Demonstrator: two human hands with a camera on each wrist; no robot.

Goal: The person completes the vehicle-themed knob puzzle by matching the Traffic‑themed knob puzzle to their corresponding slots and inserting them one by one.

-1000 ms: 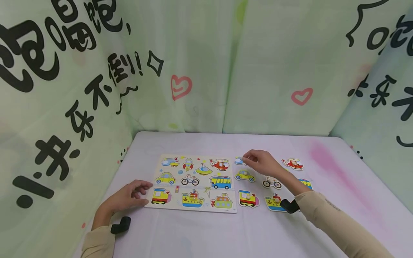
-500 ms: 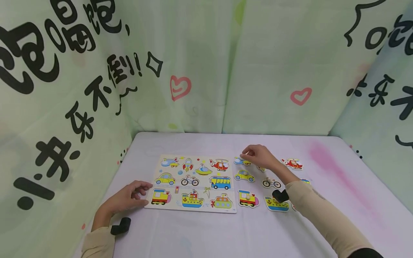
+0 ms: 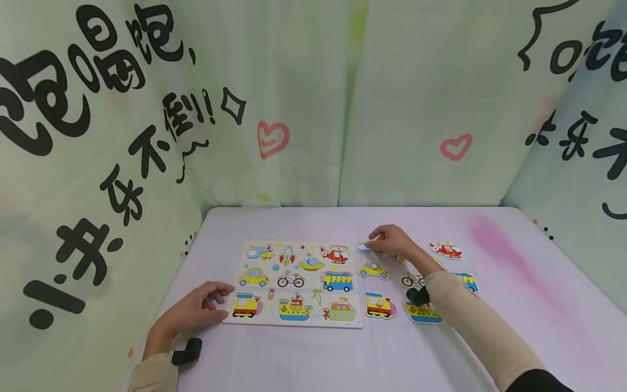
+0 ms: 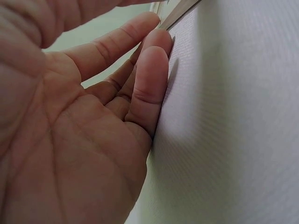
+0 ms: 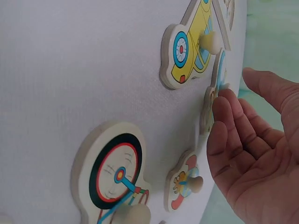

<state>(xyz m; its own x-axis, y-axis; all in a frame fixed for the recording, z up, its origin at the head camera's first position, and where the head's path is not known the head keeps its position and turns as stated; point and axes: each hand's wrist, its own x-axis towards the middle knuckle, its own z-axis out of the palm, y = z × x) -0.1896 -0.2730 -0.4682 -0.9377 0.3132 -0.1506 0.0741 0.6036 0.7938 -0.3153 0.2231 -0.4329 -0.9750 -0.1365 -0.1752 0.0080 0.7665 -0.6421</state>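
Note:
In the head view, a pale puzzle board (image 3: 313,295) printed with vehicles lies on the table. At its left edge is my left hand (image 3: 193,307), thumb and fingertips touching or just beside the rim. Loosely bent fingers (image 4: 150,77) rest against the white cloth in the left wrist view. My right hand (image 3: 395,242) is over the airplane puzzle piece (image 3: 363,248), partly covering it. In the right wrist view its thumb and fingers (image 5: 224,105) stand apart, close to that piece's knob. The car piece (image 3: 373,270) lies just nearer to me.
Other knobbed pieces lie right of the board: train (image 3: 379,306), ship (image 3: 423,313), bicycle (image 3: 409,280), bus (image 3: 467,281) and helicopter (image 3: 446,250). The right sleeve (image 3: 470,310) passes above some of them. A printed cloth curtain (image 3: 303,179) closes off the back.
My right hand rises slightly off the airplane piece, then comes down over it again, its forearm shifting left. The left hand keeps its place at the board. The head view tilts a little.

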